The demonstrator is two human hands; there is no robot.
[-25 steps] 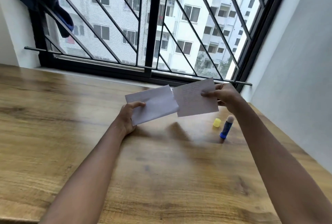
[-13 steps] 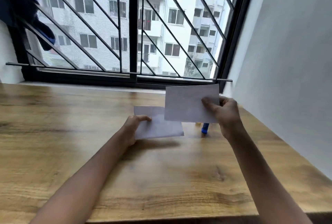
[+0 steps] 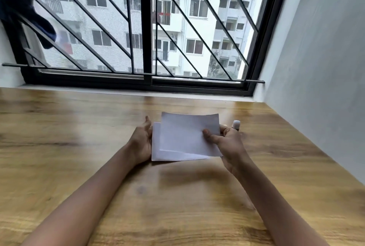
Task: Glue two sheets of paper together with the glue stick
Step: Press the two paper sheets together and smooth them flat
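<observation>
Sheets were held overlapped above the worktop (image 3: 79,137).
The top sheet (image 3: 187,133) was pinched by the right hand (image 3: 227,143), the lower sheet (image 3: 156,147), offset leftward, gripped by the left hand (image 3: 141,143); the glue stick (image 3: 236,124) was seen just right of the top sheet.

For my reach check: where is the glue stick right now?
In the head view, the glue stick is upright, right of centre over the wooden table, just behind the right hand, which hides all but its pale tip.
</observation>
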